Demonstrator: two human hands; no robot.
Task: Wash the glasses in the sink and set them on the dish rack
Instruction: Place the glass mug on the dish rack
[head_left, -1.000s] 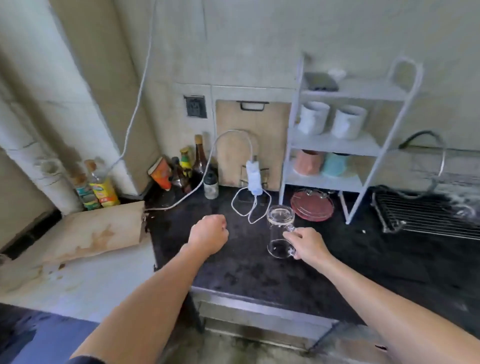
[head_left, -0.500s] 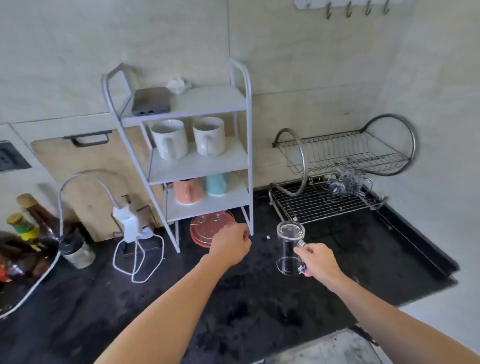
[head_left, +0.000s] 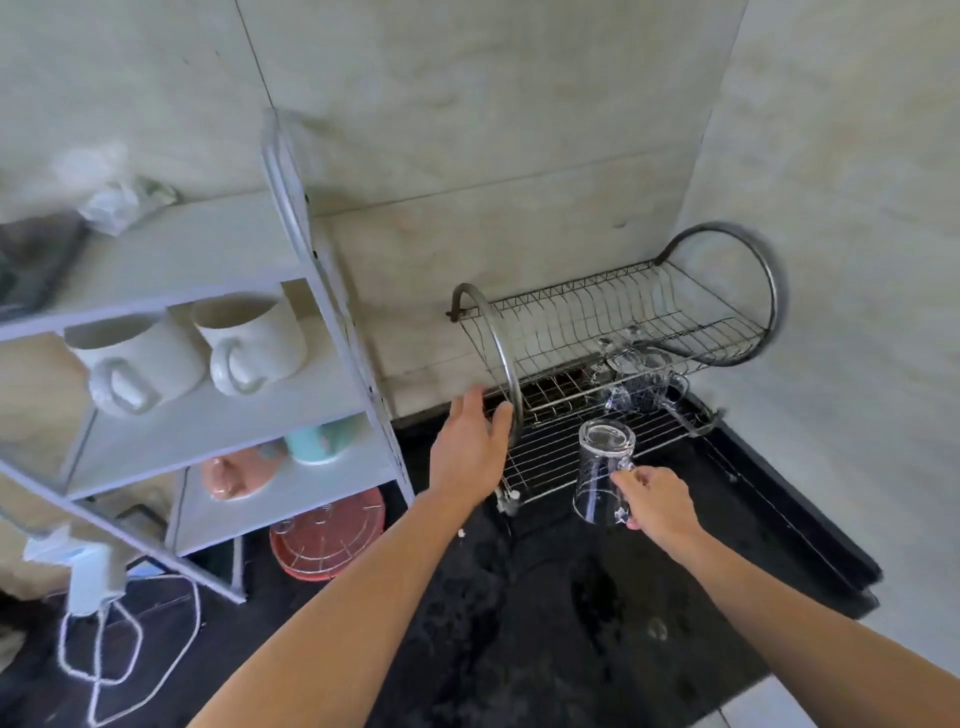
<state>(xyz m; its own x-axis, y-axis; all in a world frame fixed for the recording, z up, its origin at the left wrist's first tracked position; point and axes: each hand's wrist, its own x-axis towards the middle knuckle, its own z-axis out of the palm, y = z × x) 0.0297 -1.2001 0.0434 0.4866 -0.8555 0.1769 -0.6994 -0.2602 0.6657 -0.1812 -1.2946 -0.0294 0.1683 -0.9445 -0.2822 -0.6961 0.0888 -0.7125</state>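
Counter (head_left: 545, 649): dark, with wet-looking patches.

Right hand (head_left: 657, 506): grip clamped on the handle of the glass (head_left: 602, 473). The glass is in the air over the front edge of the dish rack (head_left: 545, 462), tilted and touching nothing else. Holding it by the handle probably keeps fingers off the washed body.

Left hand (head_left: 470, 449): grip apart, fingers spread at the rack's left end hoop. I cannot tell if it touches. Probably there to steady the light wire frame.

Farther back, other glasses (head_left: 641, 387) sit at the right rear of the lower tier, under the upper tier. The bare wire in front of them is the likely landing spot. The sink is not in view.
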